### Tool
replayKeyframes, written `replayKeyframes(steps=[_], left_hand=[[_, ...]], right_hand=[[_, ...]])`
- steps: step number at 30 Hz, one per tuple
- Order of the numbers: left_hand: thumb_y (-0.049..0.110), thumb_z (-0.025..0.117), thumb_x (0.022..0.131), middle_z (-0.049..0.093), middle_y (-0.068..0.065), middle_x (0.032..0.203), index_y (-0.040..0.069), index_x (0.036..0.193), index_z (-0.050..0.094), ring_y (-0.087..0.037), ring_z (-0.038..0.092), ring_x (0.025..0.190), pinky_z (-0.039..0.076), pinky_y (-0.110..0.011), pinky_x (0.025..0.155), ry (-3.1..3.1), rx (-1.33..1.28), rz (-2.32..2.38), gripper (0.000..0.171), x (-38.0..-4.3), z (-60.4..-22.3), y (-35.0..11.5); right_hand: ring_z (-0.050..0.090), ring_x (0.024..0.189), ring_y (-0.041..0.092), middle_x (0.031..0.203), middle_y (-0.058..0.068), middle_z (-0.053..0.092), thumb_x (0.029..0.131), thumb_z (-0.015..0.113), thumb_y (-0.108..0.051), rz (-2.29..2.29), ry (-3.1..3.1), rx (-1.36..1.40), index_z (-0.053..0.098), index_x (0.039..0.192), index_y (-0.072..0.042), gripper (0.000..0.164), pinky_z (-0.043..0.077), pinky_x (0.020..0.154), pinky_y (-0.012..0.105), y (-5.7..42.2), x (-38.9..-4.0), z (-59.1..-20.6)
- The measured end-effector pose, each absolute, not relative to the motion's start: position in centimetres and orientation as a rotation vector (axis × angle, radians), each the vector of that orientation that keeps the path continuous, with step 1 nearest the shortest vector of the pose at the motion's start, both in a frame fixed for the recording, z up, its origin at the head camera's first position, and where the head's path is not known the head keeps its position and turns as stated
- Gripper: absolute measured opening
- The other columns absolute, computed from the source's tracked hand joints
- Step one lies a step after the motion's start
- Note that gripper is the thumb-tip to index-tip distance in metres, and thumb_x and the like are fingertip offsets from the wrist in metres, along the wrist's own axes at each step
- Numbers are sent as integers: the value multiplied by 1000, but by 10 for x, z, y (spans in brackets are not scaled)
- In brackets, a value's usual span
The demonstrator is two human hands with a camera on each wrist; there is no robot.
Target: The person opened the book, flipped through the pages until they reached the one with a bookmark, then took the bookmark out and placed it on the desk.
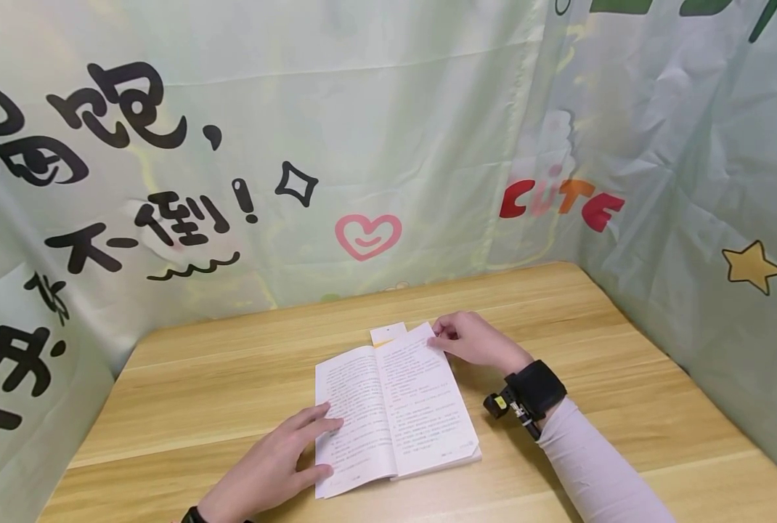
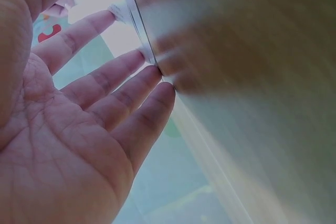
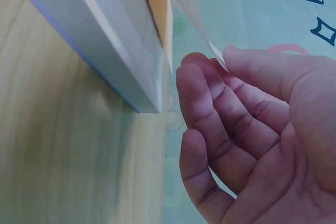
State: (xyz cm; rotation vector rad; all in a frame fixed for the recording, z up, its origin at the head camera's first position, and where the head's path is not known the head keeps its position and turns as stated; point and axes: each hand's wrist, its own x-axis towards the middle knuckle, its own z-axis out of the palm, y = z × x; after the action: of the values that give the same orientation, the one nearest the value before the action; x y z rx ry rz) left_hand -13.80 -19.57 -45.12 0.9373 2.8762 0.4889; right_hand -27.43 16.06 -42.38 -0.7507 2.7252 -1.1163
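An open book [image 1: 421, 407] with printed text lies on the wooden table. At its top edge a white bookmark-like card [image 1: 387, 333] with an orange part sticks out between the pages. My left hand [image 1: 277, 454] rests on the left page's outer edge, fingers spread and nearly straight; in the left wrist view its fingertips [image 2: 152, 72] touch the book's side. My right hand [image 1: 470, 340] pinches the top right corner of a page [image 3: 191, 11] between thumb and forefinger. In the right wrist view that page stands lifted off the thick page block [image 3: 100, 30] beneath.
The wooden table [image 1: 218, 378] extends around the book on all sides. A printed fabric curtain [image 1: 428, 145] hangs along its back and both sides. A black wrist camera strap [image 1: 539, 388] sits on the right wrist.
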Motion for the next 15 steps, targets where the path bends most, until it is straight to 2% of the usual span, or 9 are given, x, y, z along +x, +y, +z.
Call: replayKeyframes(steps=[4, 7, 11, 15], left_hand=[[44, 68, 87, 39, -8, 147, 25, 140, 52, -28, 41, 129, 42, -47, 95, 2881, 939, 487, 59, -138, -452, -196], [44, 68, 87, 39, -8, 148, 25, 140, 52, -28, 41, 129, 42, -47, 96, 2874, 928, 483, 59, -138, -452, -196], [45, 68, 86, 38, -8, 148, 26, 140, 51, -27, 40, 130, 41, -47, 97, 2862, 898, 467, 59, -139, -451, -195], [44, 68, 86, 37, -7, 149, 27, 141, 51, -27, 39, 130, 40, -47, 97, 2857, 883, 464, 60, -139, -451, -195]], right_hand=[[58, 61, 24, 72, 6, 64, 95, 63, -18, -1157, 2682, -783, 65, 91, -7, 12, 38, 48, 22, 161, -274, -421], [62, 67, 30, 74, 3, 65, 97, 59, -20, -1217, 2624, -793, 66, 93, -6, 15, 48, 54, 30, 162, -273, -419], [65, 72, 26, 80, 2, 67, 101, 52, -26, -1300, 2538, -771, 67, 96, -5, 26, 54, 67, 44, 161, -273, -417], [65, 73, 18, 85, 4, 67, 103, 47, -27, -1342, 2490, -769, 66, 102, -3, 30, 54, 72, 47, 160, -273, -416]])
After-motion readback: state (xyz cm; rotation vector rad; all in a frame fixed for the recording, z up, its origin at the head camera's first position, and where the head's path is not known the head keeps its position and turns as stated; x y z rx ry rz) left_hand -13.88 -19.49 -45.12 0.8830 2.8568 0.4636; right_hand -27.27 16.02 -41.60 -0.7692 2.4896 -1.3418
